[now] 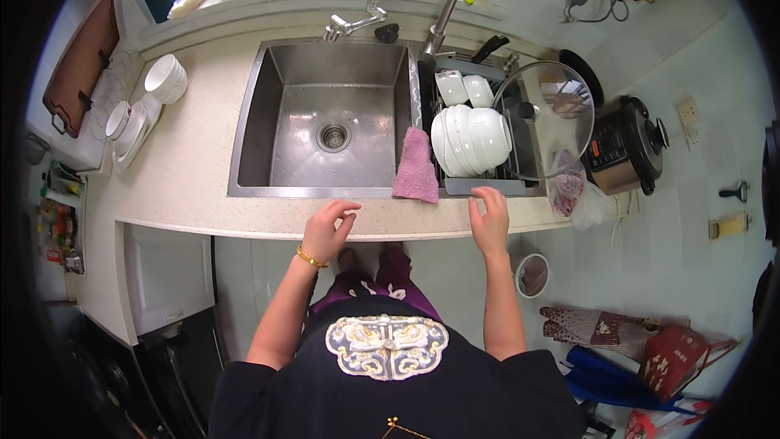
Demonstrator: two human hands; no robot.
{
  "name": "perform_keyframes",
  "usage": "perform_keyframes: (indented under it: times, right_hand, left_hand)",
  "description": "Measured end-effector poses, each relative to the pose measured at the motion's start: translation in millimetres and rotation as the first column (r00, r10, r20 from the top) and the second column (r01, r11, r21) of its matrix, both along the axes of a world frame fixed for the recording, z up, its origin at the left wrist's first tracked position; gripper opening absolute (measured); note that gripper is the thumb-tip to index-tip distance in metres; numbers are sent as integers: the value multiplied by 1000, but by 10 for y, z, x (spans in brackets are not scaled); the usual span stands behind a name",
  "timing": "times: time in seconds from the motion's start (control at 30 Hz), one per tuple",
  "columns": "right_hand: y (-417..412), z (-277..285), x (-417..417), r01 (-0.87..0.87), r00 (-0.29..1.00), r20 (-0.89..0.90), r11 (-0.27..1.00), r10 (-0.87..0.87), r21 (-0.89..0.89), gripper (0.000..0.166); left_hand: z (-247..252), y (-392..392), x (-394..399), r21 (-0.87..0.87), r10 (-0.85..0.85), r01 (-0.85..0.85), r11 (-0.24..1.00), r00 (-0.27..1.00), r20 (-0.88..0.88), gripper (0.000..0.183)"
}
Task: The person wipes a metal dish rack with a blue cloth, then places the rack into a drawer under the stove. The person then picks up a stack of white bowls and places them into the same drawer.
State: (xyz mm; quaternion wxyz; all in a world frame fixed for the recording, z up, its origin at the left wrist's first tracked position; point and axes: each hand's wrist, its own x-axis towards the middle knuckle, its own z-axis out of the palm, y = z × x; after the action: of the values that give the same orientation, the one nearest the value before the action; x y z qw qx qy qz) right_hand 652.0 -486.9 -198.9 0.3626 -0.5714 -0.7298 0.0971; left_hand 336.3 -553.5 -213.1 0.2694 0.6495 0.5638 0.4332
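Observation:
My left hand (329,225), with a gold bangle at the wrist, hovers over the front edge of the counter, empty and with fingers apart. Nearest to it is the front rim of a stainless steel sink (317,191). My right hand (490,219) is likewise empty, just before the grey front edge of a dish rack (484,187). White bowls (469,140) stand on edge in that rack, with two white cups (451,88) behind them and a glass pot lid (560,97) leaning at the right. Between my hands, a pink cloth (417,164) hangs over the sink's right rim.
A steel faucet (451,12) arches over the sink. Stacked white bowls (166,79) and dishes (134,128) sit on the left counter (195,134). At right are a rice cooker (621,146) and plastic bags (573,189). A small bin (532,275) stands on the floor.

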Motion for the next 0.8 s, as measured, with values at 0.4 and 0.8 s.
perform_keyframes:
  times: [0.4, 0.8]
  right_hand:
    - [1164, 204, -548, -375, 925, -96, 923, 367, -86, 11]
    - [998, 10, -3303, -822, 543, -280, 433, 791, -370, 14]
  left_hand:
    - [69, 311, -138, -64, 345, -348, 935, 937, -55, 15]
    - [-248, -785, -2530, -414, 787, -731, 542, 269, 555, 18]
